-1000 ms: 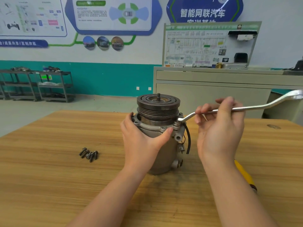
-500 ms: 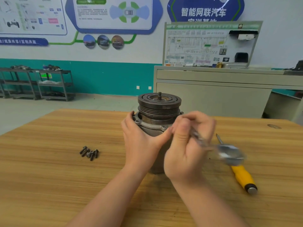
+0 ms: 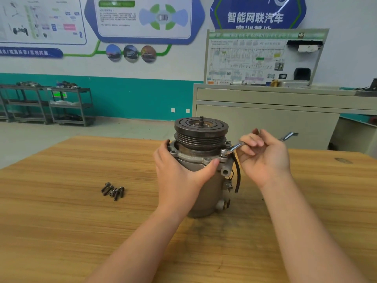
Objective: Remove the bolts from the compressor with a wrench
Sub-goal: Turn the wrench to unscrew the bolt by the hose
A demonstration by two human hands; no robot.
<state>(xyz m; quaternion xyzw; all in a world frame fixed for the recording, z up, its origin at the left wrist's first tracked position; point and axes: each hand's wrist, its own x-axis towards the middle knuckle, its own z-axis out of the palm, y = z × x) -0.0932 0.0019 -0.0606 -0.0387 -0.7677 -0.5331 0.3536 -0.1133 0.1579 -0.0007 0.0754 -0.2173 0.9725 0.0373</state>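
The metal compressor [image 3: 210, 184] stands upright on the wooden table [image 3: 61, 221], its dark pulley [image 3: 201, 129] on top. My left hand [image 3: 179, 172] grips the left front of its body, thumb pressed on the flange. The silver ring wrench [image 3: 234, 148] sits with its ring end over a bolt on the flange's right side, and its handle runs to the right. My right hand [image 3: 263, 158] holds that handle in its curled fingers. Several removed bolts [image 3: 113, 190] lie in a small pile on the table, left of the compressor.
A black cable [image 3: 237, 174] hangs down the compressor's right side. Behind the table stand a grey cabinet [image 3: 265, 119] with a wiring display board [image 3: 263, 60], and metal shelves [image 3: 51, 105] at far left against the teal wall.
The wrench handle swung toward me half a second ago, covering the flange. It now points right again, ring end set on the right-side bolt. The left hand has stayed on the compressor.
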